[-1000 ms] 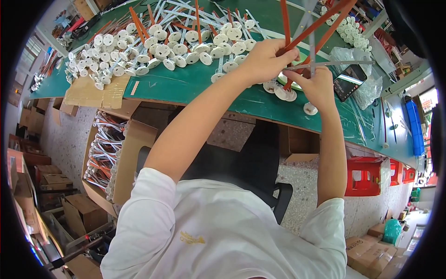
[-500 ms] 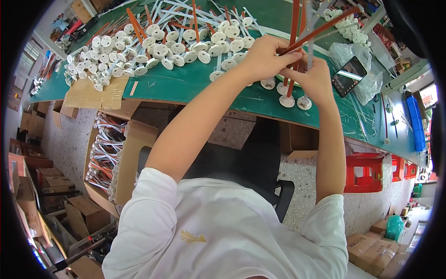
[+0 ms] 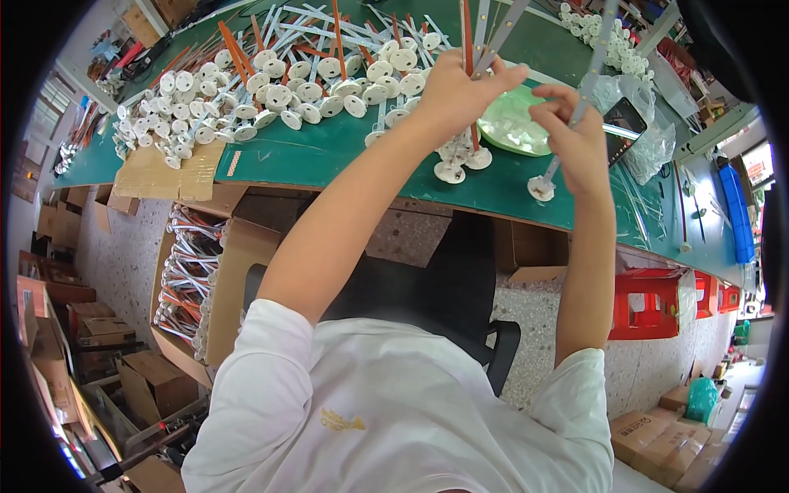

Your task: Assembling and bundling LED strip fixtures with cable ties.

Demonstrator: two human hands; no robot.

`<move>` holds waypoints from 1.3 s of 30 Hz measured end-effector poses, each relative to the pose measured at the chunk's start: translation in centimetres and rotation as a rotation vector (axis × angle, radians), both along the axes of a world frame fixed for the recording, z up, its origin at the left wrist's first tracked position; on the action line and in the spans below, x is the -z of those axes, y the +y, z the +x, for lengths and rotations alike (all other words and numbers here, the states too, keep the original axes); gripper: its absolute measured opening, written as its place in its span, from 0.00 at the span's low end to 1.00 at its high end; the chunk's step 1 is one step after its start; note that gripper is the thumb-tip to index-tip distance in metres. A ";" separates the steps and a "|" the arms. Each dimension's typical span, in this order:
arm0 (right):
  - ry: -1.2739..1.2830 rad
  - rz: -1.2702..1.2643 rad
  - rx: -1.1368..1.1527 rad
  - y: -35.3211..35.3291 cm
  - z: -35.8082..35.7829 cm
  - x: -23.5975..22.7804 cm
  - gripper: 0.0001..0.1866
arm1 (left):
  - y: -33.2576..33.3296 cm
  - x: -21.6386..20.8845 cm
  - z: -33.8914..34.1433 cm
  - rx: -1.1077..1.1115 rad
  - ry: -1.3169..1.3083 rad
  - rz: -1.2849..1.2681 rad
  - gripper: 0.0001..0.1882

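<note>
My left hand [image 3: 460, 94] is closed round a bunch of orange-brown and grey LED strips [image 3: 497, 29]. Their round white end discs [image 3: 450, 171] hang clustered below my fingers, just over the front part of the green table. In my right hand [image 3: 582, 152] is a single grey LED strip [image 3: 598, 57] with small yellowish spots, held upright and slightly tilted. Its white disc [image 3: 541, 189] sits low, near the table's front edge. Between and behind both hands lies a light green dish [image 3: 516, 123] with small whitish pieces in it.
A large heap of strips with white discs [image 3: 279, 94] covers the left of the green table [image 3: 312, 156]. Right of my hands lie a phone [image 3: 625, 123] and a clear plastic bag [image 3: 653, 135]. An open carton [image 3: 246, 263] of strips stands below left; red stools [image 3: 649, 304] stand below right.
My hands have moved apart. The left one has shifted left with the bunch, and the right one slightly right with a single strip. The green dish now shows between them.
</note>
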State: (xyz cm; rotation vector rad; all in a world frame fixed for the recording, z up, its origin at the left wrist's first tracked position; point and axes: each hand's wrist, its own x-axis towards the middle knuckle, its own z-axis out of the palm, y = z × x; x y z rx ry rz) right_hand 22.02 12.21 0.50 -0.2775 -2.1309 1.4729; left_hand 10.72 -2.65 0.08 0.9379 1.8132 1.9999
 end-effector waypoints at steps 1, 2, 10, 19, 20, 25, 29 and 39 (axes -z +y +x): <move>0.030 0.066 0.017 -0.7 -0.1 -0.4 0.12 | 0.2 -0.2 0.5 0.002 0.020 0.005 0.15; 0.050 0.131 0.061 -1.6 -0.2 -0.4 0.16 | 0.6 -0.2 1.0 -0.019 0.140 0.061 0.16; 0.185 0.566 -0.295 -7.3 -0.3 -3.7 0.34 | -5.5 -1.6 2.2 -0.181 -0.308 0.372 0.13; -0.132 0.797 -0.136 -4.5 -17.3 -6.1 0.16 | -19.2 1.7 5.8 -0.099 -0.219 0.736 0.16; -0.292 0.889 -0.187 -4.9 -20.3 -5.4 0.20 | -19.2 2.4 6.2 -0.094 -0.161 0.623 0.17; -0.643 1.079 -0.464 -10.0 -28.9 -3.2 0.32 | -20.2 5.9 8.0 -0.102 -0.258 0.507 0.16; -0.696 1.000 -0.471 -13.4 -29.4 -4.2 0.34 | -21.5 7.2 7.5 -0.093 -0.303 0.467 0.16; -0.633 0.209 -0.483 -10.3 -27.6 -6.3 0.07 | -22.4 8.8 6.3 -0.115 -0.426 0.485 0.16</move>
